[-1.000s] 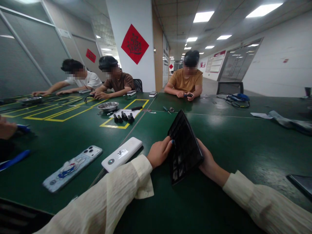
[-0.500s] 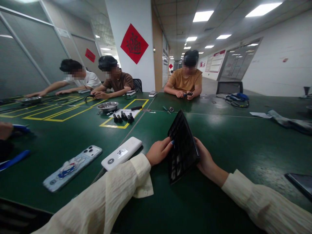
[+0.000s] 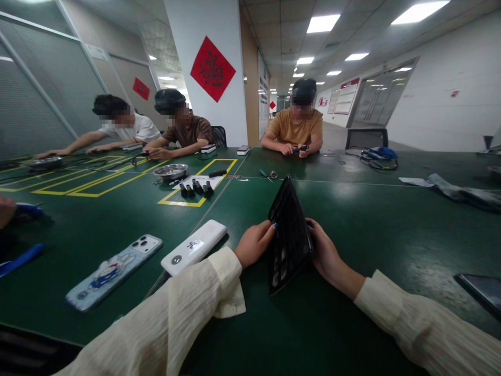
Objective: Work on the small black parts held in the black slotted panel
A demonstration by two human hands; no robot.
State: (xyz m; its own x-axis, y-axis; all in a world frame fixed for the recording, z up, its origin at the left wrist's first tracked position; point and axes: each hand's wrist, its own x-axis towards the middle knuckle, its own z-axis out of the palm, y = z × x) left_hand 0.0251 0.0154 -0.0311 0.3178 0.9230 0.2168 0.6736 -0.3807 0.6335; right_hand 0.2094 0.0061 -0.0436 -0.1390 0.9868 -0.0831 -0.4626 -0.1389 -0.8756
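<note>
- Tilted steeper than a second ago, the black tray (image 3: 288,237) now stands nearly on edge on the green surface (image 3: 391,230) — between our hands.
- Our left hand (image 3: 253,243) pinches its left edge; our right hand (image 3: 325,256) grips its back, fingers curled.
- Further left on the surface lie a white power bank (image 3: 194,247) and a phone (image 3: 113,270).

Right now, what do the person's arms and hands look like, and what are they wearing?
The left sleeve and right sleeve are long, cream-white and crinkled; the left one ends in a loose, open cuff. The left hand and right hand are bare, with no gloves. One left fingernail is painted blue.
</note>
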